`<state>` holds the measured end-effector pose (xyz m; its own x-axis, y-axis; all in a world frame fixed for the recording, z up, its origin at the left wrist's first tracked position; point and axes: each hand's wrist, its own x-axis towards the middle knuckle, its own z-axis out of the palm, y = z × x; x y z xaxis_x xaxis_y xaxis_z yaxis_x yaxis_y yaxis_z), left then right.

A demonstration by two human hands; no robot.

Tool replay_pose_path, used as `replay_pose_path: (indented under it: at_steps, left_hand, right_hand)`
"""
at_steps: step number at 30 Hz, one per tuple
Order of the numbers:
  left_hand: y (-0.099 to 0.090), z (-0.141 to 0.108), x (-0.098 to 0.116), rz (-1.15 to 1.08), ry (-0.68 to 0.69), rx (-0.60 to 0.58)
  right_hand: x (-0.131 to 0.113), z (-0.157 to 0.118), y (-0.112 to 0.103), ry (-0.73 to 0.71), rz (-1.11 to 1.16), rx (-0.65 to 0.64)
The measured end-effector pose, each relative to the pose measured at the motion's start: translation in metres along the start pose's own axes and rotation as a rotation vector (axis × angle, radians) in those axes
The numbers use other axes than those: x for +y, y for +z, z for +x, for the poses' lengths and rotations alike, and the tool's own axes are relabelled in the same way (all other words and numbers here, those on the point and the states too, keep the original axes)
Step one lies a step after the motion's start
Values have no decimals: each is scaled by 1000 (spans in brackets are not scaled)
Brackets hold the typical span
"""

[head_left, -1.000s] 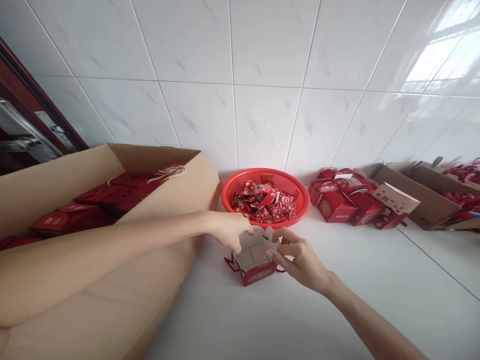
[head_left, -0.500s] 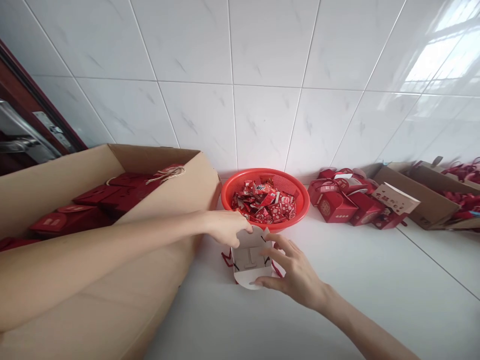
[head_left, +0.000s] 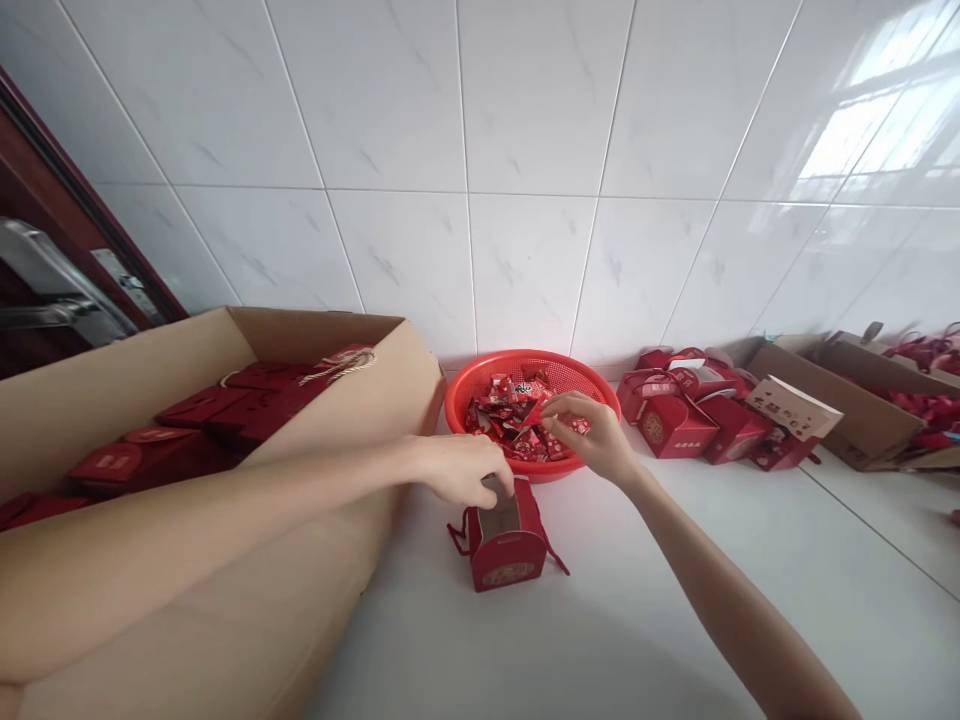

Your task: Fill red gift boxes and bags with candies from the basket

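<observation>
A small red gift box (head_left: 510, 560) stands upright on the white surface, its top open and its inside pale. Red cords trail from both its sides. My left hand (head_left: 466, 472) is closed at the box's far left rim, thumb and finger pinching the edge. Behind the box is a red plastic basket (head_left: 480, 372) of red-wrapped candies (head_left: 499, 395). Over the basket's right side, my right hand (head_left: 589, 430) pinches what looks like a red candy packet (head_left: 533, 414) at its fingertips.
On my left, a large cardboard carton (head_left: 337, 500) holds several dark red boxes (head_left: 150, 455). Several finished-looking red boxes (head_left: 675, 425) cluster right of the basket, before another cardboard box (head_left: 862, 425). A tiled wall (head_left: 540, 260) rises behind.
My right hand has left the box and moved up to the candy basket. The box now stands with its front panel upright and its opening narrower; my left hand has stayed at its rim.
</observation>
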<state>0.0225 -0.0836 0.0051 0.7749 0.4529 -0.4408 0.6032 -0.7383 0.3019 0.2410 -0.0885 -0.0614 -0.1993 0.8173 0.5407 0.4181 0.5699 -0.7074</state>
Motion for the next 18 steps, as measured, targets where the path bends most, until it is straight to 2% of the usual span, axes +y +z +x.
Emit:
replay_pose_path:
  at_steps: [2, 5, 7, 9, 13, 18]
  left_hand:
    - [-5, 0, -2, -64, 5, 26]
    - [-18, -3, -10, -125, -29, 161]
    - [-29, -5, -20, -70, -99, 263]
    - [-38, -3, -34, 24, -172, 307]
    - [-41, 12, -61, 118, -198, 235]
    - [-24, 40, -77, 169, -181, 101]
  right_hand:
    - [12, 14, 5, 40, -107, 5]
    - [26, 26, 14, 99, -353, -34]
    - [33, 28, 20, 135, -447, -63]
    - [39, 27, 23, 164, -465, -71]
    - [48, 23, 23, 217, -460, 6]
    - [57, 21, 22, 245, -418, 106]
